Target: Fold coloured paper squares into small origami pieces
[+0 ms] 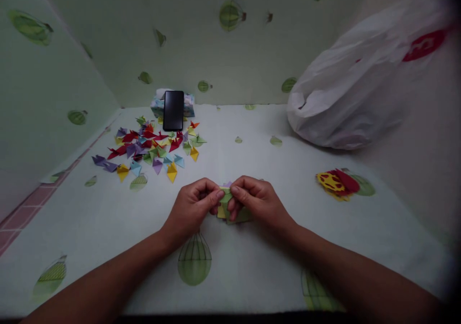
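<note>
Between my two hands is a small folded piece of green paper (226, 196), pinched from both sides. My left hand (196, 204) grips its left edge between thumb and forefinger. On the other side, my right hand (257, 201) pinches the right edge, its fingers curled and partly hiding the paper. Beneath the hands lie sheets of paper, with a green one (239, 216) and a yellow one (221, 212) showing. A bit of purple peeks out behind the fingertips. To the left spreads a pile of folded paper cranes (147, 146) in several colours.
A black phone (173, 111) leans upright against a tissue box (189, 105) behind the cranes. Red and yellow cut-out paper shapes (336, 183) lie at the right. A large white plastic bag (345, 88) stands at the back right. Walls rise behind and to the left.
</note>
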Demonstrator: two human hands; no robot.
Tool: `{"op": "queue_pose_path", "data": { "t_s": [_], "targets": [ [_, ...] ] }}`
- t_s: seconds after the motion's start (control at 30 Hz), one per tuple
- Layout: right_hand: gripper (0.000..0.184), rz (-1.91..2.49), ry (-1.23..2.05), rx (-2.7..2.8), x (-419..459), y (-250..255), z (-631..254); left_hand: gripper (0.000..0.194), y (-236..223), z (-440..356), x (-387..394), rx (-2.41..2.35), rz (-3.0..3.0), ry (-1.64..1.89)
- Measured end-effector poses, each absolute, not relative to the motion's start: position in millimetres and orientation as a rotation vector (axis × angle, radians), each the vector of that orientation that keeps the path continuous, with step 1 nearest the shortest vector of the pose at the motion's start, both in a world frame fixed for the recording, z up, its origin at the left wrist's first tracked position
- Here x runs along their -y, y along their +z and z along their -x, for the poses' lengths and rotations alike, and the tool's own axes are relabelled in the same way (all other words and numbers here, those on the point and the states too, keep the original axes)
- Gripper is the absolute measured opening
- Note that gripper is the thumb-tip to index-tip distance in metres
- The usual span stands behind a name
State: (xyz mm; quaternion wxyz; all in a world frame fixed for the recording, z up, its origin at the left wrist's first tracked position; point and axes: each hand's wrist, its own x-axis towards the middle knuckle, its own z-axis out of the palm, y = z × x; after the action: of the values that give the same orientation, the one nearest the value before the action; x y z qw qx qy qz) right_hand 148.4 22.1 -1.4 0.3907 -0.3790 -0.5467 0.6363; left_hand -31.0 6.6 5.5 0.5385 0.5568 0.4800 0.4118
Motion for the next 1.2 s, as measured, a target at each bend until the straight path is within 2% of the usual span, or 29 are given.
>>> {"op": "queue_pose_path", "data": {
  "t_s": [0.17,0.37,0.77,1.0,1.2],
  "targets": [
    [0.031,0.989,1.562,1.412,-18.8,-0.8,-148.0,0.020,9.1,30.3,-6.8,-1.134,-1.367,0.913],
    [0.038,0.932,1.661,1.327,-23.0,-4.1,-148.9,0.020,10.0,30.7,-6.4,-1.177,-1.391,0.970],
    [0.031,0.939,1.609,1.358,-20.0,-1.9,-148.3,0.020,7.9,31.3,-6.9,-1.160,-1.400,0.975],
    [0.035,0.924,1.676,1.285,-24.3,-5.1,-149.0,0.020,9.8,30.5,-5.0,-1.243,-1.506,0.995],
    [0.032,0.967,1.562,1.413,-21.4,-1.4,-148.6,0.020,7.1,30.7,-4.8,-1.218,-1.494,0.975]
  ]
}}
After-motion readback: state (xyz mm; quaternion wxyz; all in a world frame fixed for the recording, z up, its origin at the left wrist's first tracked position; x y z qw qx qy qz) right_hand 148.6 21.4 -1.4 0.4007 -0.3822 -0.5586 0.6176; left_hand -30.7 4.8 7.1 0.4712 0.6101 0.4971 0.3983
